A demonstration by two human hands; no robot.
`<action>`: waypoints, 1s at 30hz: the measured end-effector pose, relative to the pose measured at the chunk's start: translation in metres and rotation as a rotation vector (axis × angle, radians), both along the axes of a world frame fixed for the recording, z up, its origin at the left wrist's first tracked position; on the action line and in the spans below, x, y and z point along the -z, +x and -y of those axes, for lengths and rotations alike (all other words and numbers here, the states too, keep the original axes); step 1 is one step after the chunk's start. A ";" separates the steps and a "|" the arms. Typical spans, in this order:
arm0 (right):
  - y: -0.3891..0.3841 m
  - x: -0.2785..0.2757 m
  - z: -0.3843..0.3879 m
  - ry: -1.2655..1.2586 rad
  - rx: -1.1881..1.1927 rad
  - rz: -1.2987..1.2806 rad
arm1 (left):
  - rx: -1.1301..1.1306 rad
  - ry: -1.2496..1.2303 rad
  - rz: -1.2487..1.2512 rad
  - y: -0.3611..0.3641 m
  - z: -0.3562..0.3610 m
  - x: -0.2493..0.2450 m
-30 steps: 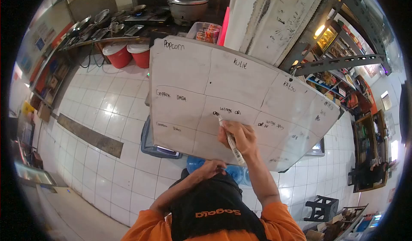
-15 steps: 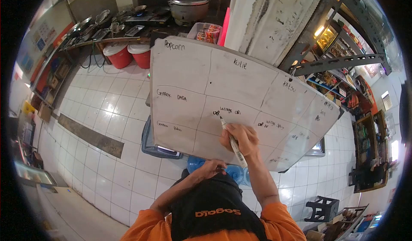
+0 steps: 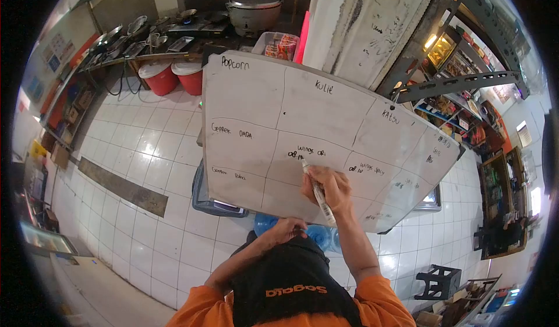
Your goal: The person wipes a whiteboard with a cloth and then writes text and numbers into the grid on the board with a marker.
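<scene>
A white marker (image 3: 319, 194) is pinched in my right hand (image 3: 329, 187), its tip against the whiteboard (image 3: 241, 97) just under the words "Wings Ori". The digits "08.1" and part of another stroke show beside the tip. Handwritten labels such as "Popcorn", "Kulit" and "Katsu" fill the board's ruled boxes. My left hand (image 3: 286, 230) rests at my waist by the board's lower edge, fingers curled in; whatever they hold, if anything, is hidden. A black apron (image 3: 291, 274) covers my orange shirt.
Blue water jugs (image 3: 318, 235) stand below the board. A counter with pans and a large lidded pot (image 3: 254, 14) is at the back, red buckets (image 3: 158, 78) beneath it. A metal shelf frame (image 3: 466, 85) juts in at right; a black stool (image 3: 438, 281) stands on the floor.
The marker tip has moved slightly right, adding strokes after "08" under "Wings Ori". My left hand has stayed in place.
</scene>
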State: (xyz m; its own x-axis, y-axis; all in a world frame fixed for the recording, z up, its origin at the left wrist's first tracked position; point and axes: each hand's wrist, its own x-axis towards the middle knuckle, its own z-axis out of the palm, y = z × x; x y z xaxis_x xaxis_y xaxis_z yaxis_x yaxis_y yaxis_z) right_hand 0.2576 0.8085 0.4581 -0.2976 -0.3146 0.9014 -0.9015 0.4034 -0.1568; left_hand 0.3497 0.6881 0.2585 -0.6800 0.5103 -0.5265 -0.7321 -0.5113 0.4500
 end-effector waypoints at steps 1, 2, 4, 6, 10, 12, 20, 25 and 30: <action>0.002 -0.001 0.000 0.005 0.029 -0.001 | 0.001 -0.010 0.001 0.000 0.000 -0.001; 0.004 -0.005 0.001 0.009 0.058 -0.002 | 0.005 -0.014 -0.002 0.000 0.000 -0.003; 0.005 -0.006 0.002 0.016 0.083 -0.010 | 0.010 -0.020 -0.011 -0.001 0.001 -0.009; 0.005 -0.005 0.002 0.020 0.076 -0.022 | 0.014 -0.002 0.004 0.000 0.002 -0.007; 0.006 -0.007 -0.002 -0.007 -0.012 0.003 | 0.014 0.042 -0.041 0.002 0.004 -0.008; 0.009 -0.003 -0.002 -0.064 -0.015 -0.007 | 0.040 0.027 -0.064 0.002 0.004 0.003; 0.016 -0.048 -0.045 -0.213 0.294 -0.145 | 0.020 -0.008 0.014 0.003 0.001 0.021; -0.012 -0.078 -0.088 -0.184 0.234 0.004 | -0.005 -0.086 -0.071 0.006 0.001 0.031; -0.019 -0.116 -0.092 0.015 0.183 -0.120 | 0.014 -0.009 -0.090 0.006 0.002 0.025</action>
State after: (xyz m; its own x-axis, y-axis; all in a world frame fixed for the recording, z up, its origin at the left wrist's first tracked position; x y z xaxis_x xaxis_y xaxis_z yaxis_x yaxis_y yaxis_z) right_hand 0.2389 0.9004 0.5743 -0.2417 -0.2791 0.9293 -0.8245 0.5640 -0.0450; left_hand 0.3553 0.6860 0.2339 -0.7176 0.5154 -0.4684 -0.6956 -0.4973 0.5185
